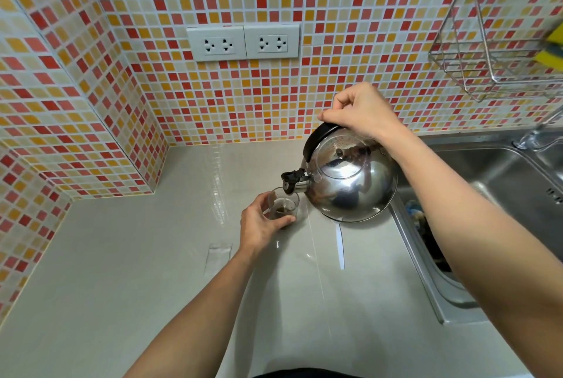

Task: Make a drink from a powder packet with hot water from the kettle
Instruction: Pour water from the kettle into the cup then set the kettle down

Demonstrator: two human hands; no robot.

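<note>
A shiny steel kettle [350,185] with a black handle hangs tilted to the left above the counter. My right hand [362,112] grips that handle from above. Its black-capped spout [292,182] points down over a small clear glass [288,205] holding brown liquid, and a thin stream of water falls into it. My left hand [262,222] wraps around the glass from the left and steadies it on the grey counter [137,271]. A clear empty packet [217,257] lies flat on the counter below my left hand.
A steel sink [502,182] sits to the right of the kettle, with a tap [536,136] at its back. Two white wall sockets [243,42] are on the tiled wall. A wire rack [493,51] with a yellow sponge hangs at upper right.
</note>
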